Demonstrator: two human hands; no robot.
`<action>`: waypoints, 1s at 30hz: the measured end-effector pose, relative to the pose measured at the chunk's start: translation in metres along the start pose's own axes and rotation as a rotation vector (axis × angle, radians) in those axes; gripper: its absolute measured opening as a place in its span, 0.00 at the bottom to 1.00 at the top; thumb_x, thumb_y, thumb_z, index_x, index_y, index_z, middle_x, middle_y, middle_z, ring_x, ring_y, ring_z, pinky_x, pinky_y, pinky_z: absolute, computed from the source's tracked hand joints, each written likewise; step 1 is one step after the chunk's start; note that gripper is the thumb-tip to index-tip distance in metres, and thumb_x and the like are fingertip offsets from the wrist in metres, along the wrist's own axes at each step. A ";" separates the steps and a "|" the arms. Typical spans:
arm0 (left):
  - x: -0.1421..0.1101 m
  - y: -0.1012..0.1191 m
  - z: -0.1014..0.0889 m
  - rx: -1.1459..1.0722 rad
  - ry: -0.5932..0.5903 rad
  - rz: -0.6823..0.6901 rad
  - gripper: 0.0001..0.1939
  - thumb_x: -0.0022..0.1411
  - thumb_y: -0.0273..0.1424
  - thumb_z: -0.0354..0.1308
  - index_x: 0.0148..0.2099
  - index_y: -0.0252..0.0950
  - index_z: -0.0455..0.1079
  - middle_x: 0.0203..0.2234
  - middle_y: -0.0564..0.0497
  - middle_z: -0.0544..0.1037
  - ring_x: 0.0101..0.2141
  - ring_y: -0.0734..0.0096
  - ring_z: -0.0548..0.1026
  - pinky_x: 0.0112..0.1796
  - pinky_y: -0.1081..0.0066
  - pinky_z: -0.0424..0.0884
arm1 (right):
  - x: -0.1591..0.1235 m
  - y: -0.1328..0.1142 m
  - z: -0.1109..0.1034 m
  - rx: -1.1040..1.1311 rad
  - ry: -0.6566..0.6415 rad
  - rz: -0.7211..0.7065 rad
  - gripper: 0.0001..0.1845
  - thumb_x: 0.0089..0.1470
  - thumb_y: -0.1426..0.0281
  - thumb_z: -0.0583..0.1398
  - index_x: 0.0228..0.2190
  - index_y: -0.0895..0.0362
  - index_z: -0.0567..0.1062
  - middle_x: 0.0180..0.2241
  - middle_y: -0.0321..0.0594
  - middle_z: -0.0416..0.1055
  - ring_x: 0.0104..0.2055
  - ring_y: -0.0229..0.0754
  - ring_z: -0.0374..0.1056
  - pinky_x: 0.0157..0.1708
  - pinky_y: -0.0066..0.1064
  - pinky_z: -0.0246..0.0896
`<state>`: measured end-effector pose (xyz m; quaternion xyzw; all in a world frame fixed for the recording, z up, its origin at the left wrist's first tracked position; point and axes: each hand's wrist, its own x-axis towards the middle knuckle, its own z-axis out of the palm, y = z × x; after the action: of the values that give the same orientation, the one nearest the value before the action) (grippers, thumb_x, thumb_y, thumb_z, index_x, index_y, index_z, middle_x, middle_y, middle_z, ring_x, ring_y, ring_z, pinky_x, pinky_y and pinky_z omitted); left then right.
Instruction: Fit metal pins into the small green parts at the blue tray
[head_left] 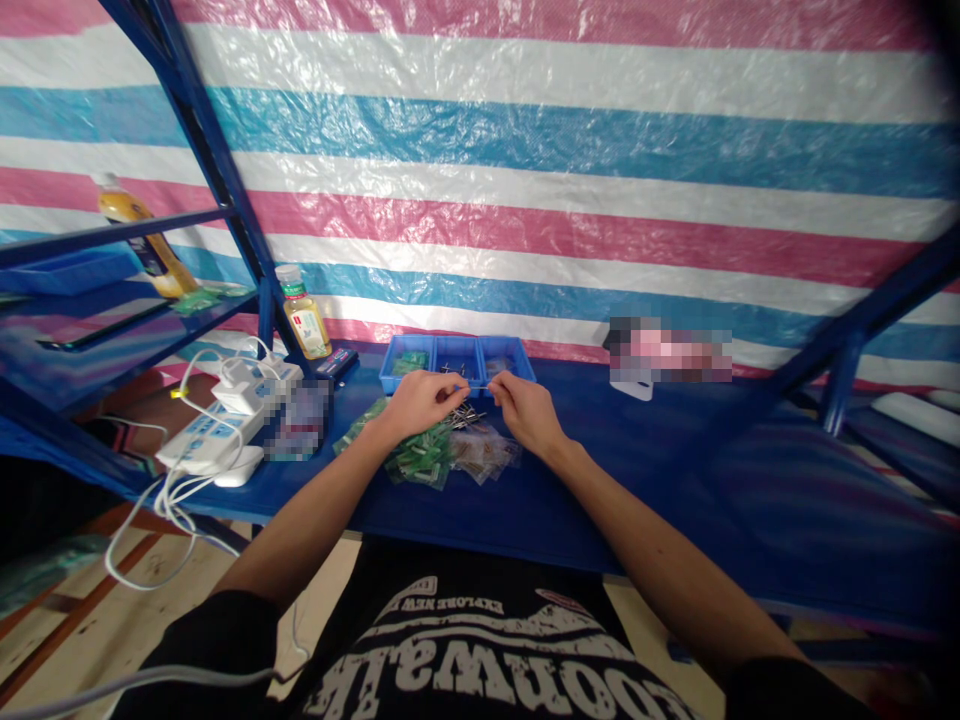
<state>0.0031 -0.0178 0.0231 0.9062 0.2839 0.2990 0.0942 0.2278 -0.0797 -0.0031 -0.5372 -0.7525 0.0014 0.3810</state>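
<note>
**Bench inspection: both hands at a thin piece before the parts tray**

A striped pink, white and blue tarpaulin [570, 200] hangs behind a blue metal shelf rack [217, 180]. On the blue shelf surface [637, 480] stands a three-compartment blue plastic tray [457, 362], its left compartment holding green packets [410, 363].

The left hand [420, 403] is closed, its fingers curled inward, just in front of the tray. The right hand [526, 412] is also closed, with its fingertips [496, 385] pinched. A thin piece [471, 384] spans the gap between the two hands, held at the tray's front edge; it is too small to identify.

Loose metal pins [469, 418] lie just beneath the hands, beside a pile of green packets [418, 458] and clear bags [484, 452]. Two white power strips [210, 440] lie to the left.
</note>
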 end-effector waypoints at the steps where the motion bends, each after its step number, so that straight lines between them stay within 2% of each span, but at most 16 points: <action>1: 0.000 0.000 0.000 -0.001 0.003 -0.004 0.14 0.72 0.39 0.56 0.45 0.39 0.80 0.24 0.54 0.78 0.26 0.73 0.74 0.31 0.74 0.62 | 0.000 0.000 0.000 0.002 -0.001 -0.002 0.15 0.72 0.65 0.50 0.32 0.52 0.70 0.30 0.38 0.75 0.33 0.44 0.72 0.37 0.31 0.59; 9: 0.000 0.005 -0.003 -0.023 -0.018 0.023 0.12 0.70 0.36 0.56 0.43 0.38 0.80 0.25 0.53 0.79 0.27 0.73 0.74 0.32 0.74 0.63 | 0.000 0.001 0.002 0.023 -0.012 0.004 0.16 0.72 0.64 0.50 0.33 0.52 0.72 0.29 0.37 0.76 0.32 0.44 0.73 0.37 0.32 0.60; 12: 0.000 0.005 -0.002 -0.022 -0.002 0.030 0.11 0.69 0.35 0.57 0.40 0.38 0.79 0.24 0.54 0.78 0.26 0.73 0.74 0.32 0.74 0.64 | -0.001 0.003 0.004 0.034 -0.007 0.020 0.14 0.72 0.65 0.50 0.45 0.52 0.74 0.31 0.37 0.78 0.33 0.45 0.75 0.38 0.32 0.61; 15: 0.001 0.003 -0.001 0.006 0.081 -0.040 0.10 0.68 0.34 0.58 0.39 0.39 0.79 0.24 0.54 0.78 0.26 0.73 0.74 0.32 0.74 0.64 | -0.001 0.004 0.004 0.028 0.018 0.029 0.17 0.72 0.66 0.50 0.56 0.54 0.71 0.33 0.38 0.80 0.36 0.46 0.76 0.40 0.33 0.63; 17: 0.001 0.000 -0.001 0.030 0.178 -0.158 0.09 0.68 0.36 0.58 0.40 0.40 0.79 0.24 0.55 0.78 0.26 0.72 0.74 0.31 0.74 0.63 | -0.001 0.003 0.004 0.015 0.013 0.020 0.16 0.72 0.65 0.51 0.54 0.53 0.73 0.35 0.39 0.81 0.37 0.46 0.77 0.40 0.33 0.64; 19: 0.002 -0.003 -0.003 0.044 0.278 -0.283 0.10 0.68 0.37 0.59 0.42 0.41 0.80 0.24 0.55 0.79 0.27 0.71 0.75 0.31 0.73 0.63 | 0.000 0.003 0.005 -0.009 -0.013 -0.003 0.14 0.71 0.65 0.53 0.48 0.52 0.77 0.38 0.40 0.81 0.39 0.46 0.76 0.41 0.33 0.64; 21: 0.002 -0.006 -0.004 0.035 0.340 -0.353 0.11 0.68 0.38 0.60 0.46 0.42 0.81 0.24 0.55 0.79 0.26 0.71 0.75 0.30 0.73 0.63 | 0.000 0.003 0.006 -0.043 -0.056 -0.029 0.12 0.70 0.66 0.55 0.42 0.52 0.79 0.41 0.41 0.81 0.41 0.46 0.76 0.41 0.33 0.64; 25: 0.003 -0.008 -0.005 0.002 0.348 -0.327 0.11 0.69 0.38 0.59 0.47 0.42 0.80 0.23 0.55 0.79 0.26 0.71 0.74 0.30 0.73 0.63 | -0.001 0.008 0.011 -0.120 -0.174 -0.040 0.09 0.67 0.70 0.58 0.38 0.51 0.79 0.40 0.40 0.80 0.42 0.46 0.75 0.39 0.31 0.63; 30: 0.004 -0.007 -0.001 -0.018 0.251 -0.234 0.13 0.71 0.37 0.56 0.49 0.41 0.79 0.22 0.56 0.76 0.25 0.72 0.73 0.30 0.73 0.64 | -0.003 0.017 0.015 -0.165 -0.268 -0.037 0.07 0.63 0.74 0.62 0.38 0.50 0.80 0.39 0.39 0.78 0.41 0.45 0.73 0.36 0.30 0.61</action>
<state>0.0019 -0.0100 0.0234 0.8214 0.3945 0.3994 0.1002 0.2336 -0.0688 -0.0229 -0.5477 -0.8040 0.0042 0.2317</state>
